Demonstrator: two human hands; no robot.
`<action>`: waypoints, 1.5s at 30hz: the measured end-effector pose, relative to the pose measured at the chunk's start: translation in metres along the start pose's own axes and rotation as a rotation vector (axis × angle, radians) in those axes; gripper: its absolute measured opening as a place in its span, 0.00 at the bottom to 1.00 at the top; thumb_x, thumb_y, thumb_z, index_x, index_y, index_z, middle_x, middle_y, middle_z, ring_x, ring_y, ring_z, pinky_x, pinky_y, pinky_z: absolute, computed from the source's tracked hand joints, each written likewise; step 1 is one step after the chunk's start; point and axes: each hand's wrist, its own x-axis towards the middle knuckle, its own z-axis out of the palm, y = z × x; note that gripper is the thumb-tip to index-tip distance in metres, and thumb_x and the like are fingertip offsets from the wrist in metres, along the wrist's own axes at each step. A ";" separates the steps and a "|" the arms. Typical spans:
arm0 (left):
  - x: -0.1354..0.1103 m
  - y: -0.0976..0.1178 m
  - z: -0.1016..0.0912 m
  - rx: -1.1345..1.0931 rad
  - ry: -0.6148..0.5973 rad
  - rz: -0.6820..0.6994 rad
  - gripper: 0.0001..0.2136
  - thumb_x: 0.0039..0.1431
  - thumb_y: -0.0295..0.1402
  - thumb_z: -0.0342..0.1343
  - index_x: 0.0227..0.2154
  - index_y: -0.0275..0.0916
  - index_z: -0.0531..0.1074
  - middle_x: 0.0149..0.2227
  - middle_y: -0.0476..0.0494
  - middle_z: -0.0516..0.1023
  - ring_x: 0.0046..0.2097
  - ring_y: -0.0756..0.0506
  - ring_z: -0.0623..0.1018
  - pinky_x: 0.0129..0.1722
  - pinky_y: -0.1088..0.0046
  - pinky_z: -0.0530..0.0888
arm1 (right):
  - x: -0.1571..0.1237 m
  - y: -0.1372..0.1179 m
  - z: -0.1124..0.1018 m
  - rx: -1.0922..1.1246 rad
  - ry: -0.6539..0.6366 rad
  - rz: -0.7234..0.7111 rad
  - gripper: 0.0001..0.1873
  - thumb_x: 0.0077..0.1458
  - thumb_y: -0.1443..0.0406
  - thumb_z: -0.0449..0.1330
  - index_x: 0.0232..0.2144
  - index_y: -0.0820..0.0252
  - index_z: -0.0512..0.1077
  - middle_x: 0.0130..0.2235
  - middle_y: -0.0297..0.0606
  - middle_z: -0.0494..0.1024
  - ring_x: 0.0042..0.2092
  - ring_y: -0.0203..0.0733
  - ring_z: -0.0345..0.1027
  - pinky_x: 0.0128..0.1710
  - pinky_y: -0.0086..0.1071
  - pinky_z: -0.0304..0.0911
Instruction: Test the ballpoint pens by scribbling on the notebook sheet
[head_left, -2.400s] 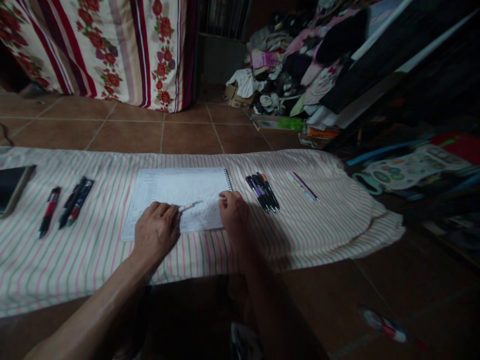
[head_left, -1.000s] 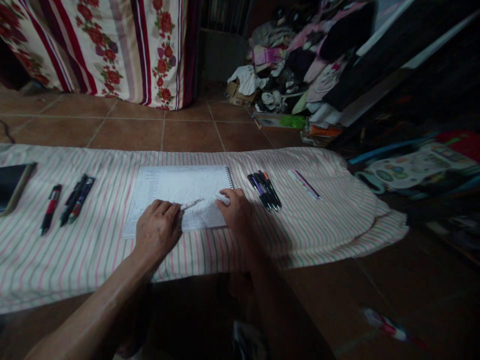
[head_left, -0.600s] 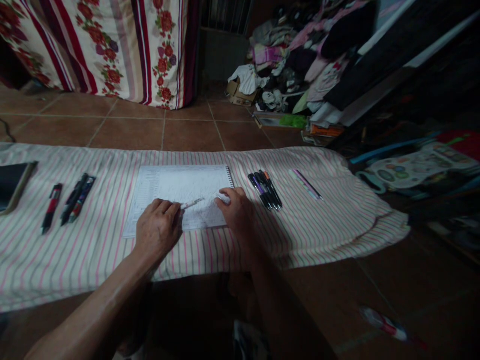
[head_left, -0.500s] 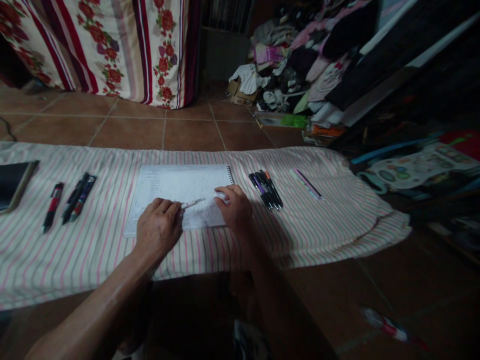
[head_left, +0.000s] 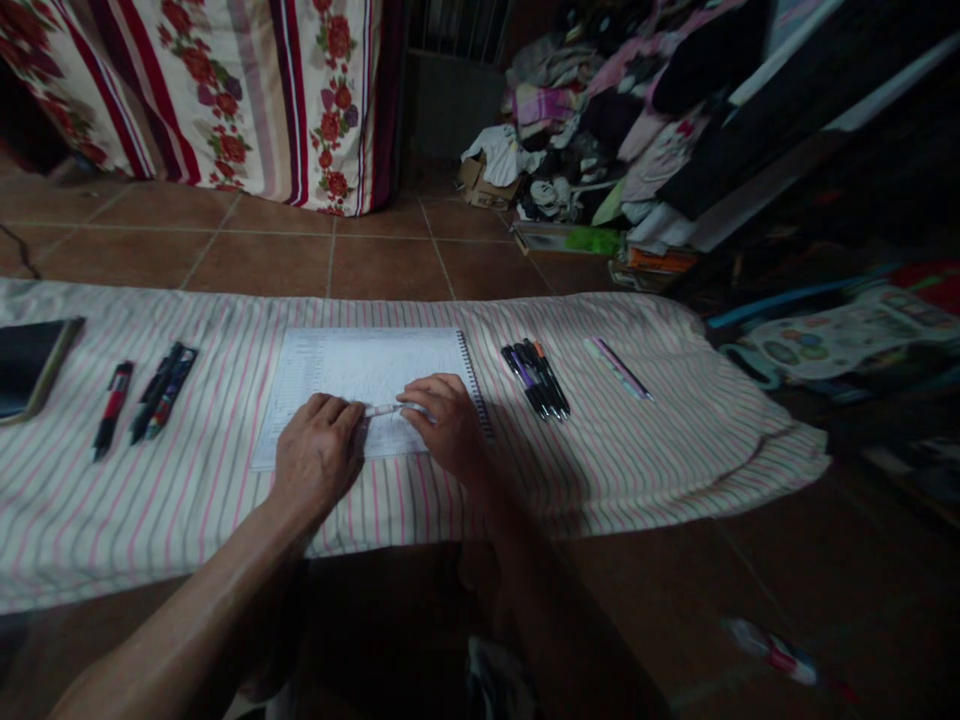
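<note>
Head view: the left hand point(head_left: 319, 455) has its fingers closed on a pen point(head_left: 381, 409) over the notebook point(head_left: 360, 360), the right hand point(head_left: 450, 425) pinching a small white piece point(head_left: 424, 412) at its tip. From here it looks light, stiff, best held mid-barrel.

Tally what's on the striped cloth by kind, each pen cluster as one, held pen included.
Notebook: 1
Dark flat slab: 1
Single pens: 2 (red-and-black pen; pale pen, perhaps in parts, between left hand and right hand)
Pen clusters: 3 (dark pair, dark bunch, pastel cluster)
Total: 7
</note>
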 end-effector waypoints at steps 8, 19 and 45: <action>-0.001 -0.001 0.002 -0.005 -0.002 0.002 0.11 0.57 0.28 0.47 0.39 0.36 0.73 0.32 0.40 0.75 0.38 0.41 0.70 0.38 0.63 0.70 | -0.001 0.001 0.003 -0.005 -0.002 -0.021 0.05 0.53 0.69 0.59 0.31 0.58 0.75 0.37 0.36 0.78 0.42 0.40 0.67 0.48 0.36 0.59; -0.002 -0.004 -0.003 0.025 -0.019 -0.013 0.12 0.60 0.30 0.45 0.38 0.36 0.73 0.32 0.40 0.75 0.38 0.41 0.70 0.38 0.64 0.70 | 0.000 0.002 0.004 -0.024 -0.011 -0.016 0.05 0.53 0.70 0.59 0.31 0.59 0.75 0.36 0.36 0.79 0.42 0.41 0.67 0.47 0.35 0.60; -0.003 -0.009 -0.004 0.009 0.009 -0.016 0.12 0.61 0.35 0.45 0.36 0.35 0.73 0.32 0.41 0.75 0.39 0.41 0.70 0.39 0.65 0.70 | -0.004 0.021 0.002 -0.006 0.129 -0.018 0.05 0.51 0.71 0.60 0.32 0.60 0.75 0.34 0.38 0.78 0.40 0.44 0.67 0.44 0.38 0.63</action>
